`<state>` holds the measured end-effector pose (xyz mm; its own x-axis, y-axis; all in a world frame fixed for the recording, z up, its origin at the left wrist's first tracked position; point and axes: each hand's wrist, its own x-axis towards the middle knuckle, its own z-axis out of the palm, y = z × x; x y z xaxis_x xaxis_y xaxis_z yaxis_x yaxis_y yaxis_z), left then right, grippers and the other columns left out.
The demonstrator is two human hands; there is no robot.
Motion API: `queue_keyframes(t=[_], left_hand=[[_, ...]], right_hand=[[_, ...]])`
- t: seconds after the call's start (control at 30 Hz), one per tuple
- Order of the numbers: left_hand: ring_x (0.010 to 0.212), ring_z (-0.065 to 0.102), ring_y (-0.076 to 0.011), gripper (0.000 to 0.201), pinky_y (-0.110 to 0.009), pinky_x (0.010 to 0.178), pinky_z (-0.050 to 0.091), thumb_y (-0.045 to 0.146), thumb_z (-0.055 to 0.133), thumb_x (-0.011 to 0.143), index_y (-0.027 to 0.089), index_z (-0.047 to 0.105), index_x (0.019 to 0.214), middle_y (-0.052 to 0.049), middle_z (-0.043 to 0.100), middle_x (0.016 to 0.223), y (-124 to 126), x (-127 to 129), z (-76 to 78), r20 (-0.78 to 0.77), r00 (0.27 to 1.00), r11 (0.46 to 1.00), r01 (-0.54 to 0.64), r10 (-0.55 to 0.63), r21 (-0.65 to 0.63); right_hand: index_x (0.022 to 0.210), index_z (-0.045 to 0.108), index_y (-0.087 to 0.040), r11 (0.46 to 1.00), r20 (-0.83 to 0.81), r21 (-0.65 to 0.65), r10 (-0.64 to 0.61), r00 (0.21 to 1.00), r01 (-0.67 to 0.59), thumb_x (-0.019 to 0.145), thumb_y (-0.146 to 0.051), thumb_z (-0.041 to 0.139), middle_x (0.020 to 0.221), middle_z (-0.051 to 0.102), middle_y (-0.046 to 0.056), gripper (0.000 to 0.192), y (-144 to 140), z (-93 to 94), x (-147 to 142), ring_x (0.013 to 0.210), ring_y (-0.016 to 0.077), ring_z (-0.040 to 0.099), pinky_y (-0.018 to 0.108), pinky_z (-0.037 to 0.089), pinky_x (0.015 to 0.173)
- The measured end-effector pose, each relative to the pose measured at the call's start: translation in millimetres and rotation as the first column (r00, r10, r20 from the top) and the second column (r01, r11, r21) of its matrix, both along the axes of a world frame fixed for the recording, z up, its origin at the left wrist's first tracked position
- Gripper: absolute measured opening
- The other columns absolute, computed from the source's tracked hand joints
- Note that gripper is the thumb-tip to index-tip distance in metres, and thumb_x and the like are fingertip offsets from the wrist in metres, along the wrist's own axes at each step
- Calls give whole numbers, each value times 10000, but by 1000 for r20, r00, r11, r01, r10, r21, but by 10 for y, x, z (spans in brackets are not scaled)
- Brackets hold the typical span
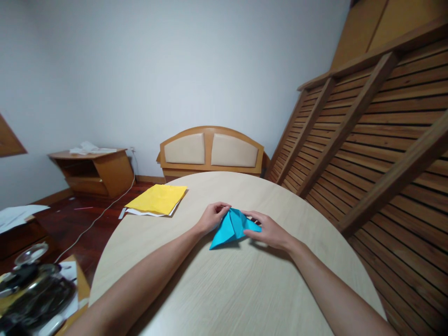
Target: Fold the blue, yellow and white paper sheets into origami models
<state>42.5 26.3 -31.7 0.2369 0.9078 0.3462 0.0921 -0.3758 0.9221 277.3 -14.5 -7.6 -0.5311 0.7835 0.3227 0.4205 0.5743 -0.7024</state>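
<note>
The blue folded paper [231, 227] lies on the round counter [238, 289], a little past its middle from where I sit. It is a flat, crisp, pointed shape. Its long axis runs on a slant, and its sharpest tip points toward me and to my left, while the broader folded end sits farther from me, between my two hands. A raised crease runs along that axis, so the upper flaps stand slightly off the counter.

My left hand [212, 217] sits at the paper's far left edge. The wrist is straight, the forearm lies stretched across the counter, and the fingers [221, 206] are curled in, pinching the top corner of the blue folded paper. My right hand [269, 232] is just beside the paper's right flap, palm down and low. Its fingers are held narrow and close together, with the tips pressing the flap's edge flat. Both forearms are bare and come in from the near rim, converging on the paper.

The counter is pale wood-grain laminate, smooth and matte. Beyond the paper to its left, at the counter's far rim, lies a stack of sheets with a yellow sheet [157, 199] on top and white ones under it. Farther behind the paper stands a wooden headboard [211, 151] with two beige padded panels, and to the paper's right a slatted wooden wall [378, 140] rises steeply.
</note>
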Motion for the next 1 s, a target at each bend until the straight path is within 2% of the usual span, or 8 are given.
queue_keyframes(t=[0.17, 0.27, 0.4, 0.53, 0.6, 0.7, 0.87, 1.0], left_hand=[[737, 630, -186, 505, -284, 681, 464, 582, 718, 745, 108, 719, 919, -100, 729, 843, -9, -2, 18, 50, 998, 1000, 24, -23, -18], [714, 611, -178, 513, -280, 669, 456, 612, 731, 712, 117, 722, 844, -87, 713, 796, -35, 4, 51, 47, 999, 1000, 9, -8, -27], [661, 571, -150, 531, -253, 611, 419, 613, 742, 699, 111, 714, 870, -71, 681, 754, -79, 18, 87, 42, 999, 999, 22, -20, -40], [536, 456, -96, 551, -211, 509, 307, 599, 727, 724, 106, 680, 966, 13, 565, 601, -94, 16, 79, 23, 999, 999, 27, -26, -43], [511, 415, -85, 557, -204, 495, 281, 595, 719, 733, 107, 663, 997, 41, 523, 568, -83, 10, 64, 19, 999, 999, 32, -31, -41], [525, 422, -89, 557, -208, 500, 288, 592, 708, 742, 101, 660, 999, 31, 543, 588, -57, 5, 42, 12, 1000, 999, 24, -23, -41], [572, 468, -109, 529, -215, 525, 323, 555, 691, 777, 105, 644, 1052, 15, 572, 630, -36, 13, 16, 2, 999, 999, 36, -36, -34], [585, 477, -109, 488, -212, 532, 333, 517, 675, 812, 112, 635, 1081, 17, 563, 646, -34, 23, -4, -7, 998, 998, 59, -59, -37]], right_hand=[[1367, 558, -208, 996, -67, -20, -88, 994, 87, 921, -485, 567, 1333, 611, 124, 525, 32, -16, 8, 1151, 284, 593, 450, 461, 1001], [1253, 631, -183, 993, -105, -29, -116, 988, 114, 975, -528, 441, 1238, 664, 107, 482, 59, -16, -10, 1103, 268, 603, 420, 443, 1007], [1076, 670, -182, 991, -141, -38, -133, 981, 129, 999, -553, 349, 1059, 708, 69, 497, 83, -16, -26, 967, 237, 618, 366, 457, 944], [1085, 643, -180, 984, -136, -40, -176, 975, 172, 988, -547, 388, 1028, 704, 58, 457, 101, -38, -17, 937, 230, 621, 344, 474, 885], [1130, 625, -177, 982, -134, -37, -187, 973, 183, 948, -525, 496, 1058, 701, 60, 413, 110, -52, -9, 955, 236, 626, 341, 484, 874], [1184, 612, -163, 988, -132, -36, -151, 980, 148, 876, -448, 631, 1115, 698, 72, 420, 110, -59, -2, 960, 245, 638, 345, 502, 859], [1172, 665, -155, 991, -116, -3, -133, 984, 133, 898, -387, 595, 1126, 713, 93, 366, 87, -21, -21, 959, 258, 653, 380, 507, 877], [1118, 720, -174, 987, -94, 81, -130, 987, 137, 907, -305, 562, 1092, 725, 95, 295, 106, -20, -29, 976, 260, 654, 408, 501, 913]])
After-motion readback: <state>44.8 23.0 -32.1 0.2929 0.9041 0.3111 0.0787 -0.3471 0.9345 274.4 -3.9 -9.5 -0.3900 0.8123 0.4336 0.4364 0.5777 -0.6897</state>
